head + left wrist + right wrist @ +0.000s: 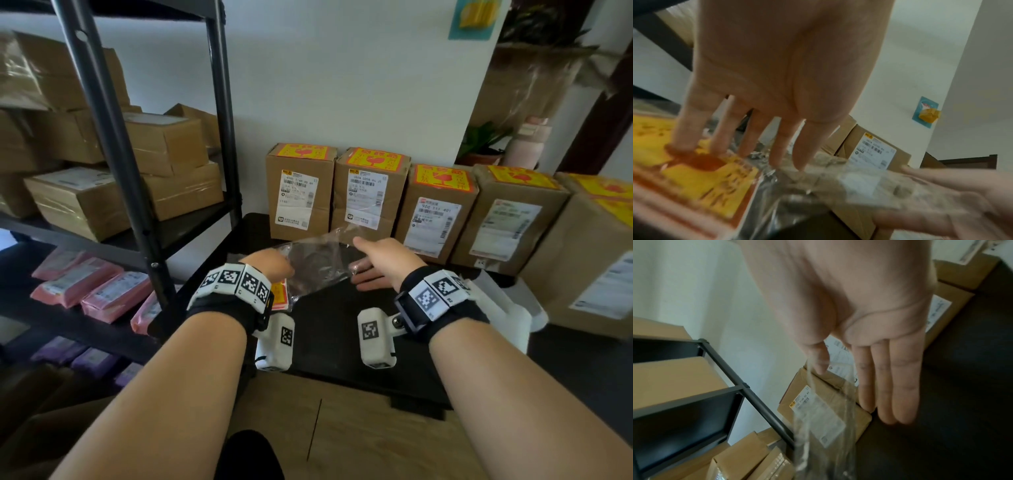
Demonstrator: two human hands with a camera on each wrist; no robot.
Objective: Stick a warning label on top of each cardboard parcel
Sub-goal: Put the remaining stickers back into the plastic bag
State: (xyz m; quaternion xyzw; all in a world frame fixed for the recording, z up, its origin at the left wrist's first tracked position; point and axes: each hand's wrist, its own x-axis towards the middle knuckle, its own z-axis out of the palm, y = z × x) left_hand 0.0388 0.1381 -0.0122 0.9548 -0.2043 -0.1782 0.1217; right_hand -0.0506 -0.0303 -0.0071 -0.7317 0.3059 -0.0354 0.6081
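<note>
The row of cardboard parcels (438,209) stands against the wall at the back of the black table (342,339), and every top I can see already wears a yellow-and-red warning label (373,160), so to my eye little or nothing on the table is left to stick; the boxes on the metal shelf (144,192) to the left show none.

The biggest risk I see is the clear plastic bag (318,263). It is limp and slippery, lying between both hands; a careless tug could drag the spare warning labels (701,178) off the table edge or crease them.

The left hand (270,265) has straight, spread fingers pressing down on the bag and the label stack. The right hand (380,263) is flat and relaxed, thumb and fingers touching the bag's far end, gripping nothing that I can tell.

Only the left wrist view shows fingertips (680,144) on the stack itself; the head view hides it behind the wrist. The right wrist view alone shows the film hanging off the thumb (820,363).
</note>
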